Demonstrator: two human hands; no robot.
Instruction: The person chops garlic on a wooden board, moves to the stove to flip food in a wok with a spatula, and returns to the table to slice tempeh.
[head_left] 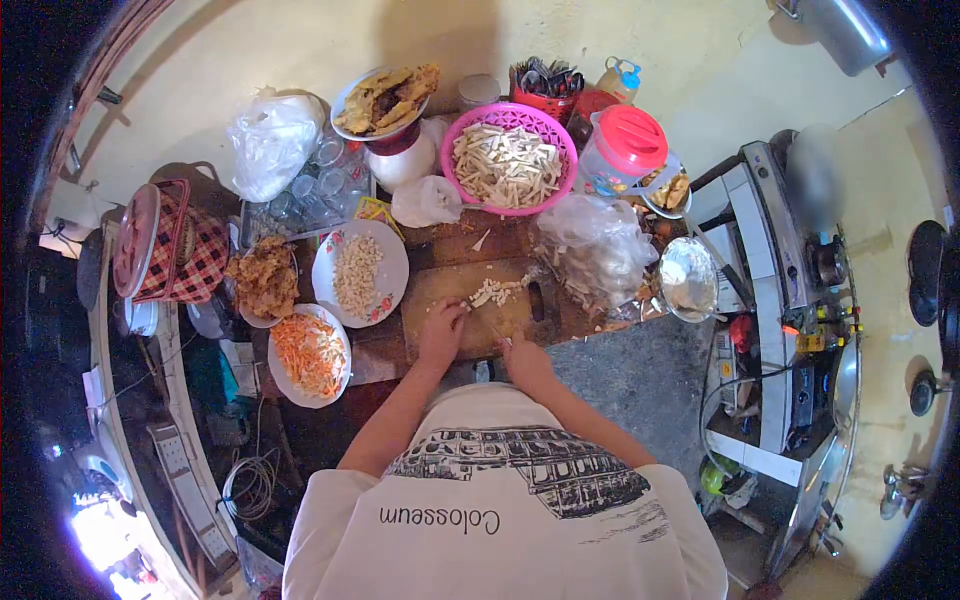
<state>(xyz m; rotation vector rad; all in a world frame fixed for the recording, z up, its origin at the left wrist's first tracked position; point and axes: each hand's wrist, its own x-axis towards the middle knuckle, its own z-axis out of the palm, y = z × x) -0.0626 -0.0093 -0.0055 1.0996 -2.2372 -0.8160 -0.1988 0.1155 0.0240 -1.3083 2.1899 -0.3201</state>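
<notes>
On a wooden cutting board [430, 287] lie small pale diced pieces and short sticks [496, 292]. My left hand [442, 325] rests on the board, its fingers bent together at the left end of the pale pieces. What is under its fingertips is too small to make out. My right hand [522, 358] is at the board's near edge, closed around a knife [492, 328] whose thin blade points up and left toward the pieces. Left of the board stands a white flowered plate [392, 258] with pale diced cubes [357, 274].
A pink basket [473, 204] of pale sticks stands behind the board. To its right lies a clear plastic bag [590, 250] beside a foil-like bowl [688, 279]. At left are a bowl of shredded carrot [307, 354], fried food [264, 280] and a checkered basket [195, 250]. A stove [780, 220] stands right.
</notes>
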